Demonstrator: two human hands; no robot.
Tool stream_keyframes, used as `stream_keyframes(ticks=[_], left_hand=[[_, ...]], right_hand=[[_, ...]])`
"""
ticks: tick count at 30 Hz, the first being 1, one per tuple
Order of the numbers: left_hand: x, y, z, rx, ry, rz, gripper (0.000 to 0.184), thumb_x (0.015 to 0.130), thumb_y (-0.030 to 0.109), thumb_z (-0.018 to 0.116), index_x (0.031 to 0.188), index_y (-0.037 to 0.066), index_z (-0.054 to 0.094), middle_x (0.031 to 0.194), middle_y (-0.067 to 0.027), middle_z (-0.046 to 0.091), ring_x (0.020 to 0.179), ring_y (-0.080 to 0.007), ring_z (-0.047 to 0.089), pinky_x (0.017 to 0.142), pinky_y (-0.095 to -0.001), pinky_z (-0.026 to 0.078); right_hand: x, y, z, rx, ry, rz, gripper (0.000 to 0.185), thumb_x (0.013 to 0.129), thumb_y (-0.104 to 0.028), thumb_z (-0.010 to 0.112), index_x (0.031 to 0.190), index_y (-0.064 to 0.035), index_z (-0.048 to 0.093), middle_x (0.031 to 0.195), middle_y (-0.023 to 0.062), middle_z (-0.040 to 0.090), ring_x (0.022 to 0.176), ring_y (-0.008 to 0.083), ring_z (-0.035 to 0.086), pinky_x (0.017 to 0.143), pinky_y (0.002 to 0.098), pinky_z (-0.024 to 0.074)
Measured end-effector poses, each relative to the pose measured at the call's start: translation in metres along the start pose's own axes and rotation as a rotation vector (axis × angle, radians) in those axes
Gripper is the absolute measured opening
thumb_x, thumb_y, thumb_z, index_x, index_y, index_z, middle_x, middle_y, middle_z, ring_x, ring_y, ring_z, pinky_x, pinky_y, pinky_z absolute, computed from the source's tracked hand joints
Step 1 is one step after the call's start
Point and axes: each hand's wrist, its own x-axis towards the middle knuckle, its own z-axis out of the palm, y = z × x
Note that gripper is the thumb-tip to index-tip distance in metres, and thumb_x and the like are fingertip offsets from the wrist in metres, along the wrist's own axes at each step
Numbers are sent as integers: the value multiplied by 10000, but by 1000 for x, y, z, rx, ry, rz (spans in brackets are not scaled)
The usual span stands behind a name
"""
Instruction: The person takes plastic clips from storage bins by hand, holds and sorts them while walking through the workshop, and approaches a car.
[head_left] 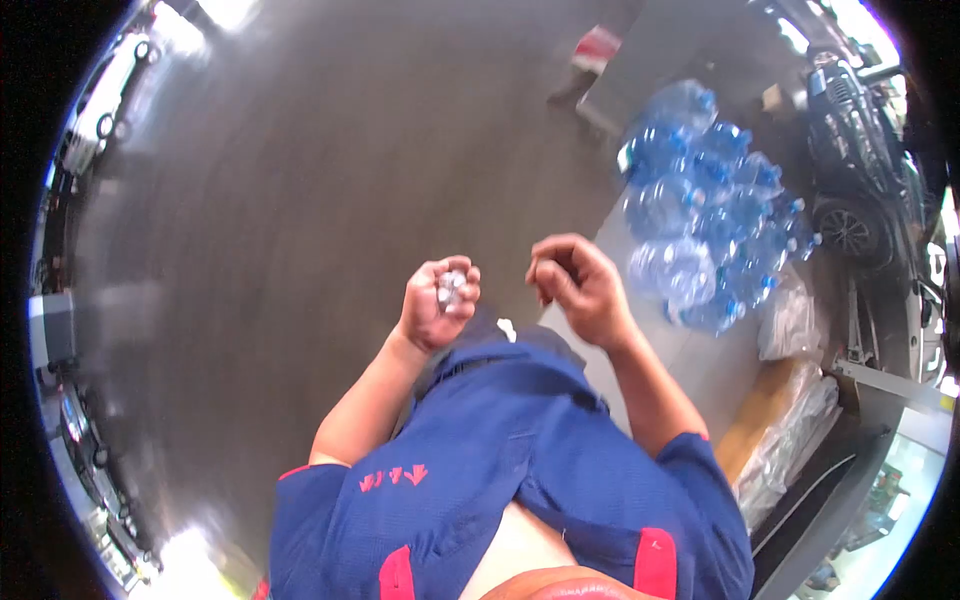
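My left hand (438,303) is palm up in front of my waist, its fingers curled round several small silvery-white pieces (452,288) that are too small to name. To the right, apart from it, my right hand (582,287) is raised with its fingers bent inward and its thumb near the fingertips. Whether anything is between those fingers cannot be made out. Large clear blue plastic bottles (668,208) with blue caps are grouped on a grey surface (640,345) beyond my right hand.
Clear plastic wrap (785,425) and a brown cardboard piece (758,410) lie at the lower right. A dark car (850,160) stands at the right, a white vehicle (105,105) at the far left. Grey floor (270,200) stretches ahead. A red and white object (597,48) is at the top.
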Motion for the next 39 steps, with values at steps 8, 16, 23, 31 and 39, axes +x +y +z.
stream_keyframes(ticks=[8, 16, 23, 31, 39], left_hand=[[246, 184, 154, 137, -22, -89, 249, 1020, 189, 479, 1005, 33, 674, 884, -93, 631, 643, -129, 537, 405, -202, 383], [463, 319, 248, 44, 66, 27, 254, 1035, 253, 514, 1025, 54, 671, 940, -112, 642, 785, -201, 600, 460, -250, 438], [642, 431, 319, 10, -33, 138, 257, 1024, 239, 500, 1038, 56, 679, 988, -121, 685, 855, -238, 671, 516, -256, 498], [938, 593, 399, 36, 25, -104, 232, 1009, 226, 520, 993, 70, 692, 960, -107, 693, 812, -199, 653, 512, -238, 467], [1252, 736, 613, 407, -17, -298, 223, 1032, 256, 527, 935, 92, 643, 879, -67, 635, 668, -149, 572, 418, -209, 394]], right_hand=[[221, -24, -122, 63, 209, 19, 118, 1074, -142, 575, 1134, -42, 592, 862, 15, 623, 732, 67, 545, 653, 225, 461], [534, -48, -270, -108, 98, 70, 96, 1033, -129, 613, 1061, -37, 615, 886, -7, 616, 833, 84, 576, 772, 261, 494], [803, -151, -366, -341, 66, -168, 106, 977, -118, 668, 1014, -23, 643, 838, 23, 612, 778, 120, 577, 715, 283, 487], [1030, -88, -585, -788, 621, -105, 218, 836, -166, 706, 1008, -32, 696, 855, 155, 694, 766, 293, 680, 711, 384, 536], [1142, -43, -702, -345, 1018, 285, 161, 920, -93, 650, 1045, -2, 695, 832, 52, 699, 713, 128, 649, 680, 307, 543]])
